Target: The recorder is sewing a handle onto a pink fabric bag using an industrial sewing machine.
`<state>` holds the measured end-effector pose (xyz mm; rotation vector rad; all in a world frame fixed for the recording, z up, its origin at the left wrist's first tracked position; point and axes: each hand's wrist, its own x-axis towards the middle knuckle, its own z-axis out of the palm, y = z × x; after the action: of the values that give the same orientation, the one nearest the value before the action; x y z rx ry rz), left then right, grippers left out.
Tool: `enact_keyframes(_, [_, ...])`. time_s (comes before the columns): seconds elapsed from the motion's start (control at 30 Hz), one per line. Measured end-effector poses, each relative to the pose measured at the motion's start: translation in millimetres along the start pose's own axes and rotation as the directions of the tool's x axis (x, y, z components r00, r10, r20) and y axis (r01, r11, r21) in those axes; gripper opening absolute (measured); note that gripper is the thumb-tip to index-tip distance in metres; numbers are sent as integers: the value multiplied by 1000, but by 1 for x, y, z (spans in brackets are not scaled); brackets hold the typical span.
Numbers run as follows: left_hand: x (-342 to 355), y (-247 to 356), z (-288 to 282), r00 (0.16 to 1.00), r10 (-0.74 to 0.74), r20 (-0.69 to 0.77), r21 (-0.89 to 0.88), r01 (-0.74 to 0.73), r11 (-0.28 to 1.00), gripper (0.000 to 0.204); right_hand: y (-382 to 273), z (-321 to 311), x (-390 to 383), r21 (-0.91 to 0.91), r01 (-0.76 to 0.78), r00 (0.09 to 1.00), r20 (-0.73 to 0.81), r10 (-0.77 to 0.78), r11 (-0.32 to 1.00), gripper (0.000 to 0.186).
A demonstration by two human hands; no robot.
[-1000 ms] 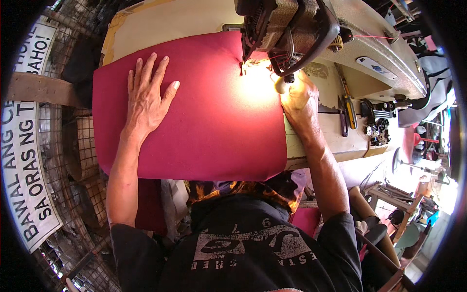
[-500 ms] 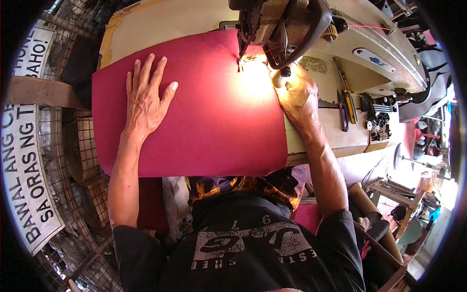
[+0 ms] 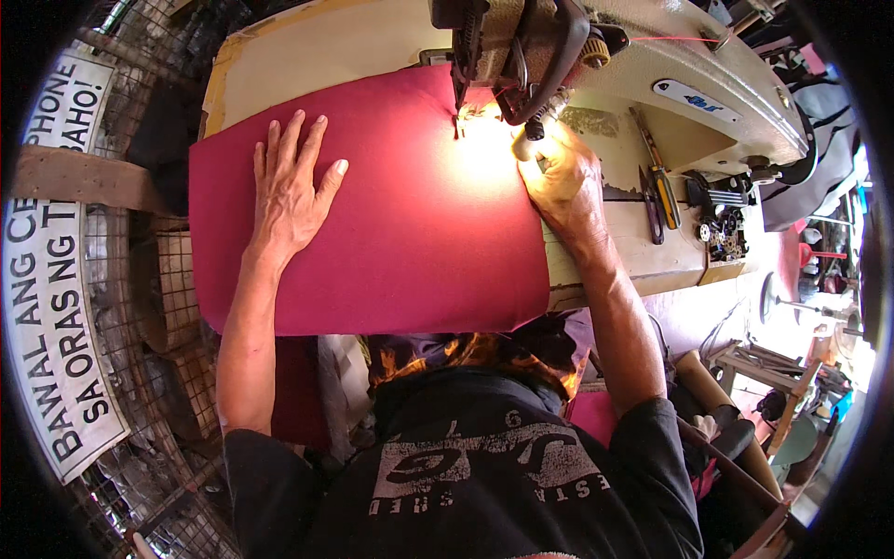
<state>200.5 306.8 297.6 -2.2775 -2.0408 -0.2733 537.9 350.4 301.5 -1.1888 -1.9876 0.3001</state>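
Note:
My left hand [image 3: 291,196] lies with fingers apart on a magenta piece of fabric [image 3: 391,261], which covers the left part of a sewing machine's bed. My right hand [image 3: 568,186] is closed at the fabric's right edge, just under the machine head [image 3: 494,47] and its black curved bar; what its fingers grip is hidden in glare. The needle area [image 3: 466,121] is brightly lit, with the fabric reaching beneath it. A red thread runs along the machine arm [image 3: 754,102].
Right of my right hand lie a yellow-handled screwdriver [image 3: 663,191], a dark tool [image 3: 652,224] and metal parts [image 3: 722,228]. Behind the fabric is a cream board [image 3: 307,42]. A wire mesh [image 3: 177,279] with signs stands at the left; a cluttered workshop fills the right rim.
The fabric and my left hand have shifted a little rightward relative to the machine, the fabric turning slightly. My right hand stays by the needle area.

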Motion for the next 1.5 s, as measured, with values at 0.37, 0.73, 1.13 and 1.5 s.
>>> enact_keyframes(0.37, [0,3,-5,995,-1,-95,-51,-4,999,60,-4,-2,1,72,42,997,-72,-37,997,9])
enact_keyframes(0.73, [-199,-59,-163,948,-306,-91,-195,284,939,35,34,-9,-10,74,-39,996,81,33,997,16])
enact_keyframes(1.13, [-414,-21,-185,611,-746,264,-158,791,591,40,36,-6,-5,-16,-89,974,207,90,996,33])
enact_keyframes(1.5, [-537,39,-88,210,-616,759,311,715,626,42,38,-3,0,4,-166,971,176,163,986,34])
